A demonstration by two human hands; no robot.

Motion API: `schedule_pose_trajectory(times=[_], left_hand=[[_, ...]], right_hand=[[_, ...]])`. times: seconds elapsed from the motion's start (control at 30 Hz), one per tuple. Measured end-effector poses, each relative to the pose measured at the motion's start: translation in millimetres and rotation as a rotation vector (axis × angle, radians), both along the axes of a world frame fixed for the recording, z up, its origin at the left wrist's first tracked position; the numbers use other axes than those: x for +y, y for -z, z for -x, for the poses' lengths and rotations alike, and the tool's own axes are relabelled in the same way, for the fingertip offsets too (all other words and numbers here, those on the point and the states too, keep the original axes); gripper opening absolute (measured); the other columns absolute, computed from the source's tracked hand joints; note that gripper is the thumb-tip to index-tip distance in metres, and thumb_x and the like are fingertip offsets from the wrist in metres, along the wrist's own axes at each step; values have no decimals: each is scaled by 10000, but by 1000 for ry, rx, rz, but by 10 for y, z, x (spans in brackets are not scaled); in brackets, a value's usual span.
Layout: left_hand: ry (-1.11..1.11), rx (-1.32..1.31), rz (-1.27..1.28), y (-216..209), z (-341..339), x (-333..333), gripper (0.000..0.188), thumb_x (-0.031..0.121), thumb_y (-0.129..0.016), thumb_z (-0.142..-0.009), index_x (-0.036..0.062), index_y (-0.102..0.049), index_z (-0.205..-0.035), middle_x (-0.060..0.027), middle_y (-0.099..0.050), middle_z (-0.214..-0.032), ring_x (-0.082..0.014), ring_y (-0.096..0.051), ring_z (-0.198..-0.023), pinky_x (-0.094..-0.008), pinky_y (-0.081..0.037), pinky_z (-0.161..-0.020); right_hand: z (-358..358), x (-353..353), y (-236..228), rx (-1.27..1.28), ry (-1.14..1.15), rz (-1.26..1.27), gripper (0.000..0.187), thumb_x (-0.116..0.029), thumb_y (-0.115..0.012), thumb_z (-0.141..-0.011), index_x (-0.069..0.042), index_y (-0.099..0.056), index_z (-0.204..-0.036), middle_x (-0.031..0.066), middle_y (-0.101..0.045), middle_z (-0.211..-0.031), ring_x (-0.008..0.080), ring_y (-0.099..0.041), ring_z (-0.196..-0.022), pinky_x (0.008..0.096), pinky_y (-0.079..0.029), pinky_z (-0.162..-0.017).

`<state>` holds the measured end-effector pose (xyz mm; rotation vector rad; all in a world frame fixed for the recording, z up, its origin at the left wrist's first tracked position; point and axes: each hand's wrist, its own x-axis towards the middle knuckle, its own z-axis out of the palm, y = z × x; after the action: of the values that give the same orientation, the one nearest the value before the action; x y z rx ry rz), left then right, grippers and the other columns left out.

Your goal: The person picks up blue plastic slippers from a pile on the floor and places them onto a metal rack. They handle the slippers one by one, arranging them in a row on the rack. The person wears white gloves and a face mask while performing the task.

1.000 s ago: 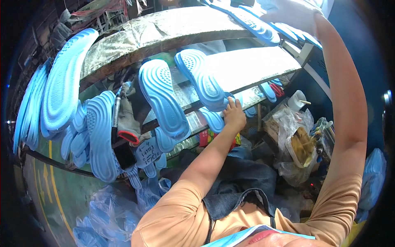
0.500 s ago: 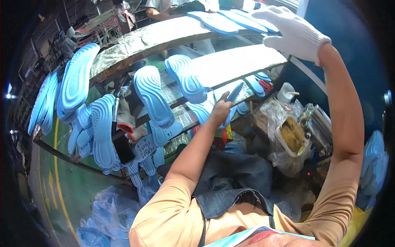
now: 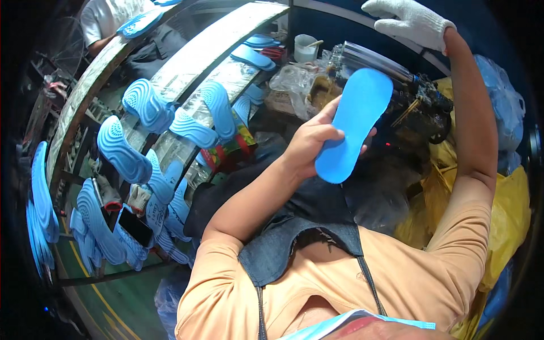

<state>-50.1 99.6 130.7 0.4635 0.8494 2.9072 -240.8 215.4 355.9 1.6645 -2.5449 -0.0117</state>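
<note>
A flat, smooth blue insole (image 3: 360, 107) is tilted up in front of me, its narrower end gripped between the thumb and fingers of my bare left hand (image 3: 310, 141). My right hand (image 3: 412, 22), in a white knitted glove, is raised at the upper right with fingers stretched and nothing in it. Behind the insole sits a machine with a shiny metal roller (image 3: 377, 61), partly covered by it. Ridged blue insoles (image 3: 122, 150) lie over the slats of a rack (image 3: 221, 25) at my left, several with their ends overhanging.
A white cup (image 3: 306, 50) with a stick stands beyond the machine, near crumpled clear plastic (image 3: 294, 79). A dark phone (image 3: 135, 229) rests among insoles at lower left. Yellow bags (image 3: 507, 209) and a blue bag (image 3: 498, 107) fill the right. Another person (image 3: 99, 22) stands across the rack.
My left hand has come away from the rack and lifted the insole toward the machine. The view has swung right. My gloved right hand stays raised.
</note>
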Motion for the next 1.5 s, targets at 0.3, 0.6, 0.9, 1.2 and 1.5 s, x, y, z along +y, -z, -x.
schedule_pose_trajectory(times=[0.3, 0.6, 0.9, 1.2, 1.5], left_hand=[[-109, -381, 341, 323, 520, -175, 502, 391, -450, -1016, -8, -489, -1318, -153, -590, -1234, -244, -602, -1079, -374, -478, -930], [-1368, -904, 2148, 1318, -81, -2084, 609, 383, -646, -848, -2, -488, -1293, -275, -413, -1380, -448, -305, -1340, -620, -292, -1033], [-1172, -1369, 2024, 1511, -482, -2674, 816, 545, -663, -792, 11, -423, -1362, -269, -360, -1434, -475, -285, -1338, -589, -283, -1054], [-1238, -1204, 1988, 1655, -555, -2887, 346, 231, -611, -773, 5, -711, -1015, -257, -463, -1361, -451, -331, -1318, -529, -310, -1060], [-1399, -1081, 1984, 1664, -479, -2857, 336, 206, -610, -775, -17, -697, -1011, -220, -433, -1373, -420, -380, -1269, -527, -327, -1036]], right_hand=[[792, 96, 725, -10, 26, -73, 266, -163, -535, -920, -55, -630, -1143, 145, -662, -1111, 295, -627, -1041, 365, -487, -938], [1257, 79, 876, -796, 281, -131, 266, -165, -604, -858, -70, -666, -1098, 66, -669, -999, 204, -615, -941, 343, -494, -841], [1486, -97, 959, -515, 492, -189, 312, -228, -582, -861, -36, -663, -1094, 47, -640, -866, 162, -602, -800, 306, -503, -701], [1298, -854, -225, -402, 18, 388, 349, -320, -500, -925, -71, -621, -1138, -56, -522, -800, 60, -435, -675, 239, -356, -611], [-1264, -3007, -573, -397, -605, 300, 384, -301, -530, -941, -46, -609, -1217, 36, -610, -1049, 141, -533, -907, 260, -426, -784]])
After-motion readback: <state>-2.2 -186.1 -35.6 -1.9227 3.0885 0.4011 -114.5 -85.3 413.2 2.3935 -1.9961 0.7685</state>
